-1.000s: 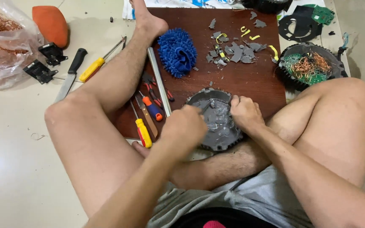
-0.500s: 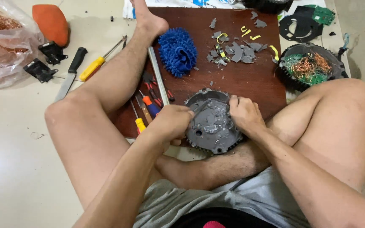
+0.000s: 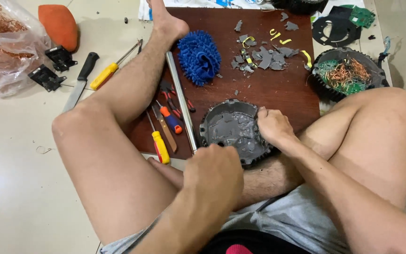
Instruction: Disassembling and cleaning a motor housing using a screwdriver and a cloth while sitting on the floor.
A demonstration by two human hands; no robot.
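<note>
Pulled my left hand back off the grey round casing; it's now a closed fist, can't tell what's inside. Right hand pinches the casing's rim on the brown board. Best to brace firmly and pry slowly.

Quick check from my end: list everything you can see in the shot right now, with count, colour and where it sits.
round housing: 1, dark grey, near edge of the board, between the legs
board: 1, dark brown, on the floor
metal rod: 1, silver, left part of the board
mop pad: 1, blue, top of the board
broken chips: many, grey, some yellow, upper right of the board
screwdrivers: several, yellow and orange handles, left edge of the board
knife: 1, black handle, floor at left
plastic bag: 1, clear, copper wire inside, far left
left hand: fist at the rod's near end
right hand: on the housing's right rim
</note>
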